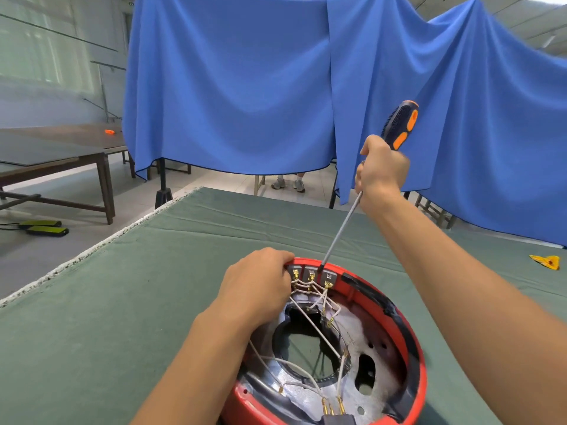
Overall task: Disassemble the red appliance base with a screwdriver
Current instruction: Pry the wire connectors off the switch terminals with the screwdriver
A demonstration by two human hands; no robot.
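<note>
The red appliance base (414,357) lies open side up on the green cloth, low in the view, with white wires and brass terminals inside. My left hand (260,283) grips its far left rim beside the grey terminal blocks (311,273). My right hand (380,173) holds a screwdriver (402,124) with a black and orange handle, raised above the base. The long steel shaft slants down and its tip touches the far rim by the middle terminal block.
The green cloth (122,302) covers the work table, whose left edge drops to the floor. A yellow scrap (546,262) lies at the right. Blue drapes (245,87) hang behind, with a person's shoes (288,184) below them. A brown table (55,148) stands at the left.
</note>
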